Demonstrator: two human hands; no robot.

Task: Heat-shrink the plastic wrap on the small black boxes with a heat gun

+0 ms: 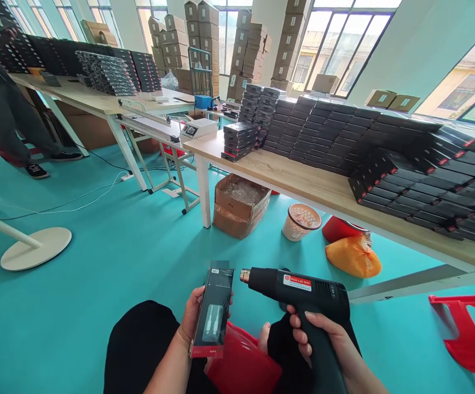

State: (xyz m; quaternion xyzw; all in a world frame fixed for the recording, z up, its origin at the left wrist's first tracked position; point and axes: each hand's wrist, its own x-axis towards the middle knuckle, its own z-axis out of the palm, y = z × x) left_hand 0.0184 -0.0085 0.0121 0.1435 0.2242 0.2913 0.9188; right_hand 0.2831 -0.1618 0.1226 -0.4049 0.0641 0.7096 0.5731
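My left hand is closed around a slim black box with a red lower edge and a picture of white cable plugs. The box is held upright and slightly tilted, its printed face toward me. In my right hand is a black heat gun, gripped by its handle, with a red and white label on the barrel. Its metal nozzle points left at the upper part of the box, a short gap away. Whether the gun is blowing cannot be seen.
Stacks of black boxes line the workbench ahead. Beneath it stand a cardboard carton, a waste basket and an orange bag. A red stool is at right; a person stands far left.
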